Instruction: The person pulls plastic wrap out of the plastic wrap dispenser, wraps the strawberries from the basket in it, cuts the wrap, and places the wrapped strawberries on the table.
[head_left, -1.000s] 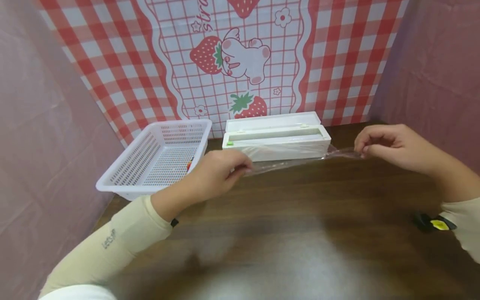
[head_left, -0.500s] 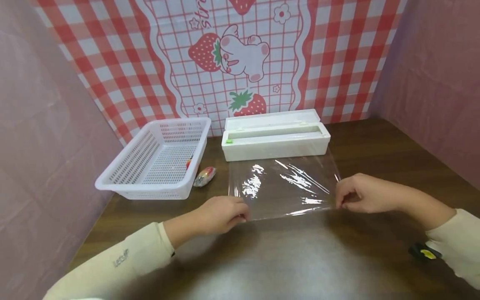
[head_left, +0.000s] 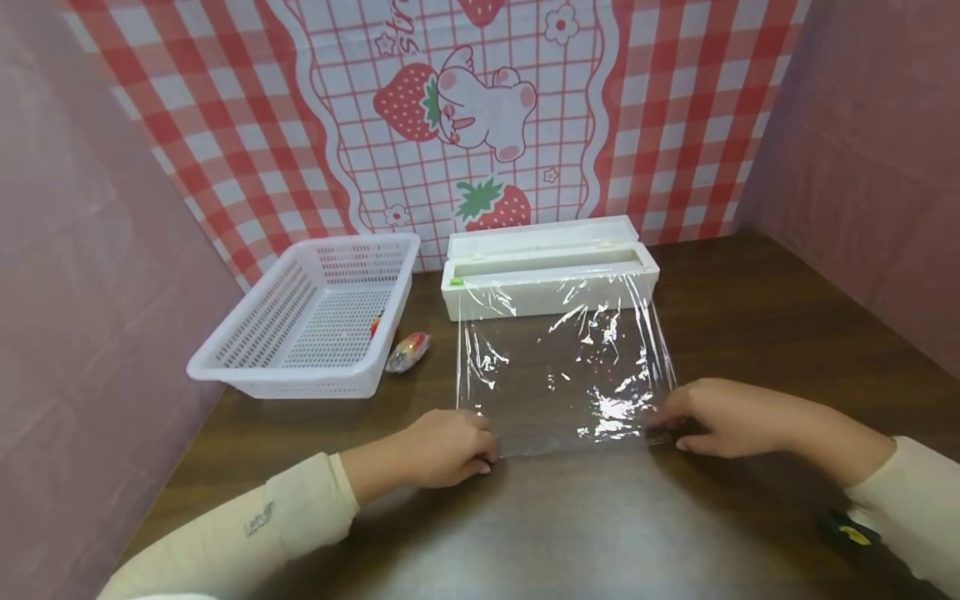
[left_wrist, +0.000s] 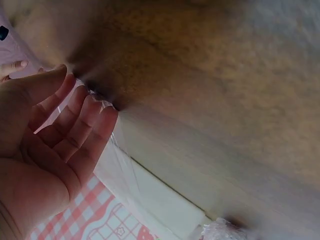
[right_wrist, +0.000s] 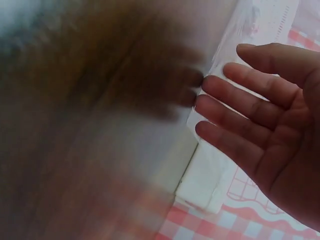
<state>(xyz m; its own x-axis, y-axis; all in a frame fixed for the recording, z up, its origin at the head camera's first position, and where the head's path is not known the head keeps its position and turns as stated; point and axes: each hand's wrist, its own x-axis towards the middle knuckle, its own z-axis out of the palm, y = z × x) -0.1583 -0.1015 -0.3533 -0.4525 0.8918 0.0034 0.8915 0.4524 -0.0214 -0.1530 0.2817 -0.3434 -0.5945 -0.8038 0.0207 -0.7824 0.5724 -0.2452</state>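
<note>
A sheet of clear cling film (head_left: 555,375) stretches from the white cling film box (head_left: 555,292) toward me and lies over the dark wooden table. At its near left corner, my left hand (head_left: 450,446) rests its fingertips on the film against the table. In the left wrist view, those fingers (left_wrist: 92,127) are gently bent and the film wrinkles at their tips. My right hand (head_left: 720,421) touches the near right corner; the right wrist view has its fingers (right_wrist: 240,97) straight and the thumb apart. The box lid stands raised at the back.
Left of the box stands a white perforated basket (head_left: 300,375) with a small red item (head_left: 376,323) partly hidden by its wall. A small wrapped red and yellow item (head_left: 408,352) lies beside the basket. A checked cloth (head_left: 667,125) hangs behind the box.
Both hands have pulled the cling film from the box toward me and lowered it to the table. The pinching right hand has spread its fingers. The wrapped item has come into view.
</note>
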